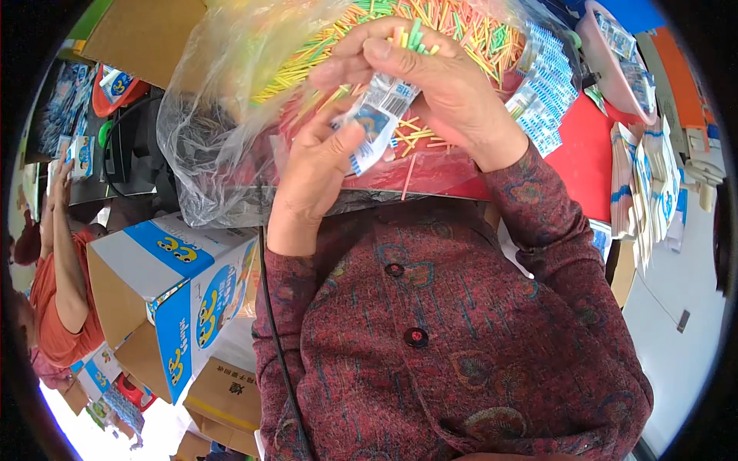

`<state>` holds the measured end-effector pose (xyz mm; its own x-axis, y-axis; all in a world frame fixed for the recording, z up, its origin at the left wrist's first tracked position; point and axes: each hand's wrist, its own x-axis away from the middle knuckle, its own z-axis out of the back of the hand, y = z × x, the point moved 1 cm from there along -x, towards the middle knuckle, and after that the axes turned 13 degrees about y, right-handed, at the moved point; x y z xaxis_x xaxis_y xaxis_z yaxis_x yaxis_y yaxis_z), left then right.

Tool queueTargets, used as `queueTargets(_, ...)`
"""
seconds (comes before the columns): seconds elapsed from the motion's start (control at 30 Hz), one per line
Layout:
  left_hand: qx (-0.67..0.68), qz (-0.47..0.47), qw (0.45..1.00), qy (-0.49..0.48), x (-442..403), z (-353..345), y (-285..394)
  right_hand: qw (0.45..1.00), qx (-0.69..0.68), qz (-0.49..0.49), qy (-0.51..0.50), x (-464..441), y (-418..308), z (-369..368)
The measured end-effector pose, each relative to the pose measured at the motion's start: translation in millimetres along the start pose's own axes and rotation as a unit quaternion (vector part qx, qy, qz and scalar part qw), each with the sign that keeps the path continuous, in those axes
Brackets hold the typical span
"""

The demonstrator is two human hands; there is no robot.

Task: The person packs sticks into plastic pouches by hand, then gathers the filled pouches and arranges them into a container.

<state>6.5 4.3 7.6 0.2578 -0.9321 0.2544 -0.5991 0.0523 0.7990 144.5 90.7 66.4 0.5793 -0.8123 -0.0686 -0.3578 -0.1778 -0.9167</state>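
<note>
A small white-and-blue printed packet (381,115) hangs slantwise between my hands, its barcode near the upper end. My left hand (317,165) pinches the packet's lower part between thumb and fingers. My right hand (453,88) is closed round a few thin coloured sticks (416,37), green and yellow, whose ends stick out past the thumb. The packet's upper end meets the right palm; whether the sticks reach into it is hidden. Behind both hands spreads a large heap of pink, yellow and green sticks (492,34) on clear plastic.
Strips of blue-and-white packets (547,84) lie right of the heap, near a pink basket (598,46). Stacked printed bags (646,184) stand at the right edge. Crumpled clear plastic (207,131) and an open printed carton (169,269) are at left, where another person's arm (69,269) shows.
</note>
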Motion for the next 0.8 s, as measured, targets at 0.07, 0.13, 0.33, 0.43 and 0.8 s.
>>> queueTargets(0.07, 0.046, 0.123, 0.986, -0.1, -1.9, 6.7, -3.6, 0.999, -0.01, -0.022, -0.024, -0.9, -4.2, 0.1)
queueTargets(0.13, 0.06, 0.111, 0.988, -0.087, -2.6, 6.0, -7.7, 0.997, 0.067, 0.028, -0.026, -1.1, -8.1, 1.3)
queueTargets(0.33, 0.091, -0.017, 0.995, 0.041, -1.1, -16.1, -7.9, 0.987, 0.114, 0.099, 0.059, 1.9, -7.6, 9.8)
queueTargets(0.43, 0.028, -0.054, 0.997, 0.046, -1.1, -18.7, -11.1, 0.953, 0.253, 0.115, 0.121, 12.3, 0.4, 7.5)
queueTargets(0.8, -0.066, -0.037, 0.997, 0.005, 5.8, -10.5, -15.6, 0.95, 0.281, 0.008, 0.135, 23.7, -1.6, 15.1)
